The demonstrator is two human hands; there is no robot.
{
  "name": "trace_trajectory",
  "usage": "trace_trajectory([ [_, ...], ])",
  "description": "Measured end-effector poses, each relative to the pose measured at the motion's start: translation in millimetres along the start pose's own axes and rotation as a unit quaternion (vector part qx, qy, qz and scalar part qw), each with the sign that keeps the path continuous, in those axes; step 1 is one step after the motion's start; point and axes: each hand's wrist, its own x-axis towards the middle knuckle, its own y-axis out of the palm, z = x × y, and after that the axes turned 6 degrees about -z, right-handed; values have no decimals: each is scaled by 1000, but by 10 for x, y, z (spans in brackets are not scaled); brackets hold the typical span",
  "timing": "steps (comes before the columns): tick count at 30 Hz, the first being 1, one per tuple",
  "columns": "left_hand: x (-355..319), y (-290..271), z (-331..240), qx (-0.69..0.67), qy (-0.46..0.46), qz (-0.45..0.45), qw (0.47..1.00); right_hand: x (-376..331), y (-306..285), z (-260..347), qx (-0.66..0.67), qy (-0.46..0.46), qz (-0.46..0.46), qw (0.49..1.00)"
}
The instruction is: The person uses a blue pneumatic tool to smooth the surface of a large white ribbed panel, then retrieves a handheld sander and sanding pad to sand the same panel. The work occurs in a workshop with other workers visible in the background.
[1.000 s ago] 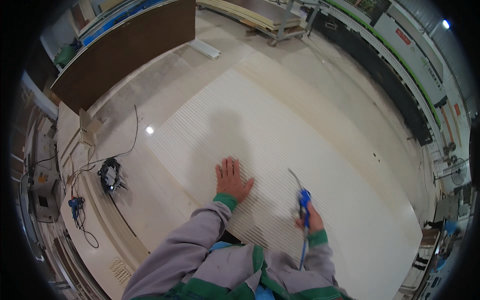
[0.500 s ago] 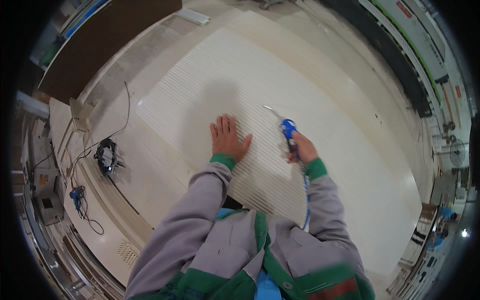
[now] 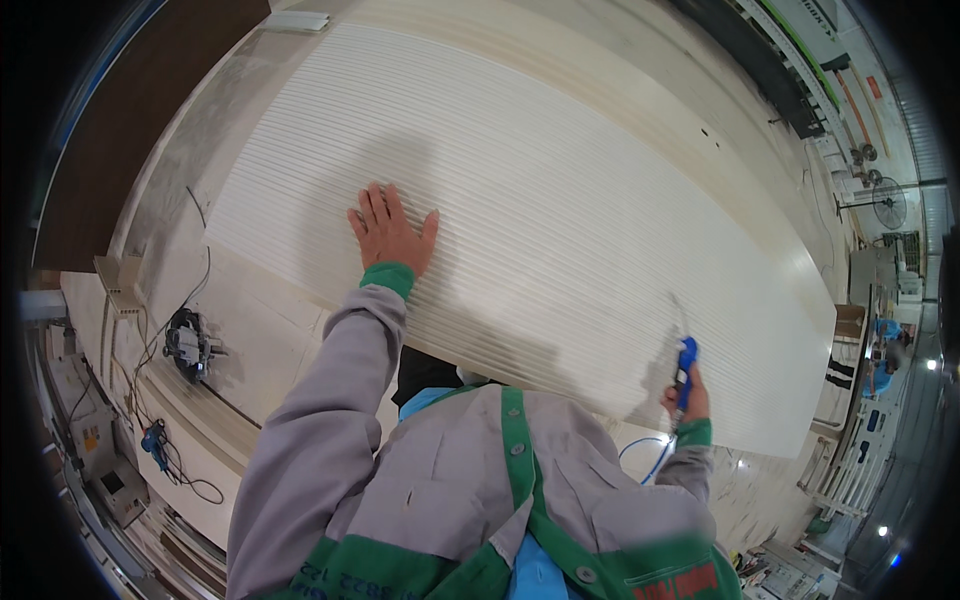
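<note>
A large white ribbed panel (image 3: 520,190) lies flat in front of me. My left hand (image 3: 393,235) rests on its left part, palm down and fingers spread. In my right hand (image 3: 692,402) is a blue air blow gun (image 3: 686,358), fingers wrapped round its handle. The gun's thin metal nozzle points away from me, over the right part of the panel near its front edge. A blue air hose (image 3: 657,464) curves from below the grip toward my body.
To the left sits a black and grey power tool (image 3: 188,345) with a cable, and beyond it a blue corded tool (image 3: 154,440). A dark brown board (image 3: 125,110) stands at far left. A pedestal fan (image 3: 888,203) and a long machine (image 3: 745,55) are at right.
My right hand has swung right and nearer to me with the blow gun. My left hand stays flat on the panel, and the whole view has shifted.
</note>
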Motion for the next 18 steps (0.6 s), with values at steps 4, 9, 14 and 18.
trace_trajectory([
  [4,-19,51,0,11,2,2,1000,-292,1310,-78,-45,5,176,983],
  [9,-106,44,197,-45,49,13,998,-619,2403,117,-131,-89,306,939],
  [14,-712,-110,701,-63,84,28,994,-566,1638,289,-169,-87,258,947],
  [18,-1266,-176,832,-52,121,23,991,-489,591,185,-121,-60,144,980],
])
